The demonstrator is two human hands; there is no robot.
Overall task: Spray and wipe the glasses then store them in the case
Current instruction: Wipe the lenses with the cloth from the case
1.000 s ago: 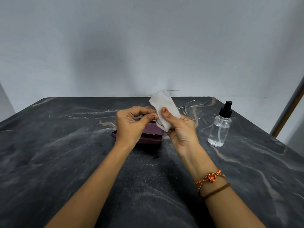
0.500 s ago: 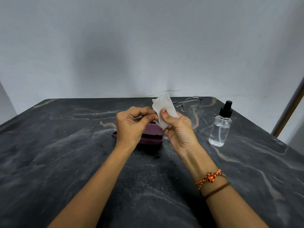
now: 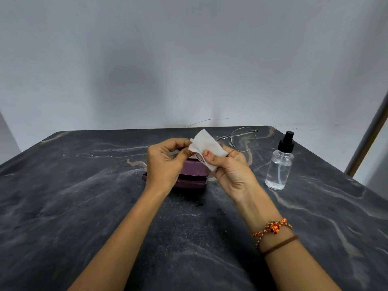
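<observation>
The person holds the wire-frame glasses (image 3: 241,139) up above the counter (image 3: 84,206), long way running side to side. The left hand (image 3: 165,162) pinches the left end of the frame. The right hand (image 3: 228,164) pinches a white wipe (image 3: 206,147) over the near lens, thumb on top. The other lens sticks out to the right, toward the spray bottle (image 3: 279,166) near the right edge. The purple case (image 3: 192,175) sits closed on the counter right under the hands, so the glasses only need to come straight down once the lid is opened.
</observation>
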